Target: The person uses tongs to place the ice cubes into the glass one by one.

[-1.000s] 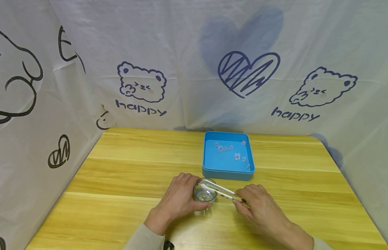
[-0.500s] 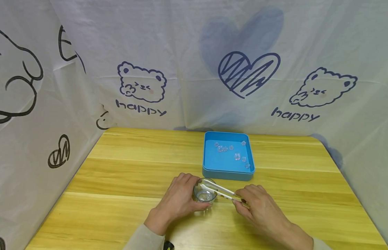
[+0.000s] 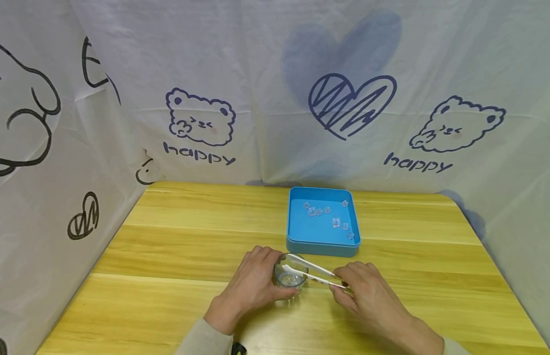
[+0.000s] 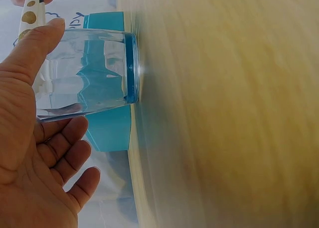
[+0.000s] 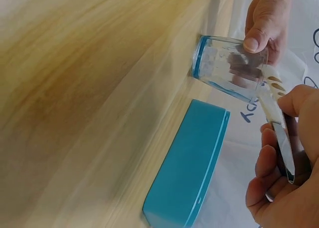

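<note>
A clear drinking glass [image 3: 291, 281] stands upright on the wooden table, with clear pieces at its bottom. My left hand [image 3: 254, 280] holds it near the rim, thumb on the near side and fingers behind. In the left wrist view, the thumb [image 4: 42, 41] lies along the glass's upper part. White tongs [image 3: 317, 279] with brownish-gold spots are gripped in my right hand [image 3: 368, 288]. Their arms reach over the rim into the glass, tips spread apart with nothing seen between them. The right wrist view shows the tongs' metal handle end [image 5: 283, 148] between thumb and fingers.
Just behind the glass sits a shallow blue tray [image 3: 324, 248], holding several clear cube-like pieces [image 3: 336, 223]. A white printed cloth [image 3: 275, 98] rises behind the table [image 3: 177, 246] and along its sides. A small dark object [image 3: 238, 348] shows near the left sleeve.
The tongs' arms have spread wider inside the glass, the nearer arm moving toward me. Both hands, the glass and the tray stay where they were.
</note>
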Demonstrator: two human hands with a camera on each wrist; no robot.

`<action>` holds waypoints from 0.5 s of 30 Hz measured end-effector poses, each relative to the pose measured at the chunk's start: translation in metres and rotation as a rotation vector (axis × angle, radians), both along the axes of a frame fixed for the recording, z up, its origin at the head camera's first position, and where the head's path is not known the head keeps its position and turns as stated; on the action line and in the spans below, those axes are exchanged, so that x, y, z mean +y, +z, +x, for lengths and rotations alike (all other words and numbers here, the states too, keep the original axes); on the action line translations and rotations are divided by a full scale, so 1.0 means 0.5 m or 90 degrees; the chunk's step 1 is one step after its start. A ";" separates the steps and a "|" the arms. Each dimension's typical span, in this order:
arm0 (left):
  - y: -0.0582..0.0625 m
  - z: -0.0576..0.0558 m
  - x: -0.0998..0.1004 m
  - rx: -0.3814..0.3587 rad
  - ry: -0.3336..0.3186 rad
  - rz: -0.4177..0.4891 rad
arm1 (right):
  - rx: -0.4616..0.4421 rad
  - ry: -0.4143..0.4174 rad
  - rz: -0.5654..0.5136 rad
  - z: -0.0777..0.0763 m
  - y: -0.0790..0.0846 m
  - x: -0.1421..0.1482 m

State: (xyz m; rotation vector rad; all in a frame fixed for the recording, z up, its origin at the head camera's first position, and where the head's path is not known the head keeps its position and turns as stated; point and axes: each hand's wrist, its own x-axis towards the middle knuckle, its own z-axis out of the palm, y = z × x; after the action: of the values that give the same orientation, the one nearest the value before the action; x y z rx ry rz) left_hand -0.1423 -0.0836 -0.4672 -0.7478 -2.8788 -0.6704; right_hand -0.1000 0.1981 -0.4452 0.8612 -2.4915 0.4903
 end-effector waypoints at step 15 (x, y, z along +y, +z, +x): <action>-0.002 -0.002 0.000 -0.011 0.005 0.008 | 0.025 -0.024 -0.013 -0.039 0.023 0.035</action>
State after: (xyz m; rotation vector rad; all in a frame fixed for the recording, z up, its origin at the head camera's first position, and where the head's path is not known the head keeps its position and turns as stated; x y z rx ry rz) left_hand -0.1432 -0.0836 -0.4680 -0.7330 -2.8884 -0.6954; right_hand -0.1195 0.2155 -0.4338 0.8061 -2.4587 0.4796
